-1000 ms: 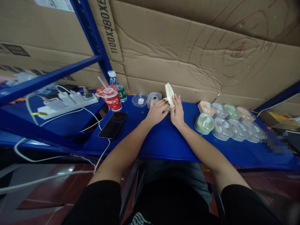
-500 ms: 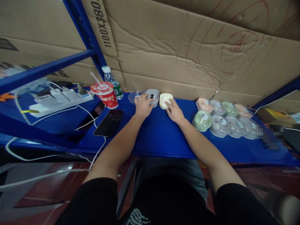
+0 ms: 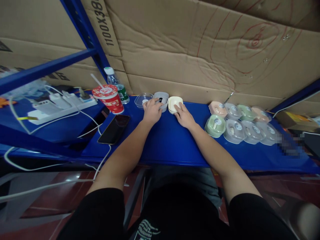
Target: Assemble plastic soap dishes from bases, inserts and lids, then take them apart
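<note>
My left hand (image 3: 152, 110) lies with fingers spread over the near left edge of a small grey plastic box (image 3: 163, 97). Something dark sits on top of that box, partly covered by my fingers. Just left of it is a clear plastic lid or shallow box (image 3: 140, 100) with a white round spot, its near right side behind my hand. My right hand (image 3: 183, 116) rests its outstretched fingers on the near right part of a cream square box (image 3: 172, 105), touching its top. The grey and cream boxes stand side by side against the cardboard.
Several pastel lidded boxes (image 3: 234, 131) stand in two rows on the right of the blue table (image 3: 172, 146). Left are a red paper cup (image 3: 112, 103) with straw, a water bottle (image 3: 122, 91), a phone (image 3: 113, 129) and a power strip (image 3: 67, 108). Cardboard (image 3: 162, 50) walls the back.
The whole view has shifted slightly, with things a little higher and the left side farther left. Both hands remain at the same boxes.
</note>
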A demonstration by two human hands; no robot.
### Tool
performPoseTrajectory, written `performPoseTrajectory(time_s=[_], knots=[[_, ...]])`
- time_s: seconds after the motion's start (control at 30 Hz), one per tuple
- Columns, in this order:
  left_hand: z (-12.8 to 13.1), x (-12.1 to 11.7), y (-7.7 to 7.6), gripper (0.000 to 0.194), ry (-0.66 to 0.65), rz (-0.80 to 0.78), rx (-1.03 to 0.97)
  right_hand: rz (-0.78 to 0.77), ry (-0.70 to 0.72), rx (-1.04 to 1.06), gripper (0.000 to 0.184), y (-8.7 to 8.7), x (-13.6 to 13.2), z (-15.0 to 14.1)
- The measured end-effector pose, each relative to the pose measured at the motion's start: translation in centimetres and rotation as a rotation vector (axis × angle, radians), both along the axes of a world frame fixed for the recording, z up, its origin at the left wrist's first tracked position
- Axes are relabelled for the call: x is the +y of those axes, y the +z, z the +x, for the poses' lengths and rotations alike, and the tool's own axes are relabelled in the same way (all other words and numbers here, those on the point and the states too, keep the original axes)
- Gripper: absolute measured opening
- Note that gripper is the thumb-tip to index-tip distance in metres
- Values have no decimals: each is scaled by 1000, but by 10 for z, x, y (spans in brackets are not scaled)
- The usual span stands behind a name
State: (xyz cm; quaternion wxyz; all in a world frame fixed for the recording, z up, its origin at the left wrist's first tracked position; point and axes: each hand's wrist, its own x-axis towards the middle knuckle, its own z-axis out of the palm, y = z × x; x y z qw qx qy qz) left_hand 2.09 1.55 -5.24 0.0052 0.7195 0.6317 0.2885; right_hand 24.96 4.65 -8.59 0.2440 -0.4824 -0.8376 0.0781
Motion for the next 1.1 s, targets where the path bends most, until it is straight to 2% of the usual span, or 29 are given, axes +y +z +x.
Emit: performPoseTrajectory(time_s=[0.17, 0.33, 0.5, 0.63, 0.77, 0.93, 1.1], knots=[[0, 0, -2, 38, 8, 9, 9, -43, -31, -96, 57, 8, -5, -2], [-1, -2, 4, 51, 52, 57, -36, -43, -17, -49, 61, 7, -3, -1], [-13, -1, 12, 61, 280, 101, -135, -89, -18, 9, 63, 4, 0, 1], [-25, 5, 6, 66, 409, 28, -175, -85, 18, 17, 60, 1, 1, 2], [-28, 8, -1, 67, 430, -41, -171, -88, 52, 8, 60, 1, 1, 1], [-28, 7, 1, 67, 457, -41, -182, -121, 88, -29, 67, 8, -2, -3], [-30, 9, 3, 63, 464, -60, -187, -95, 10, -85, 77, 25, -16, -4]])
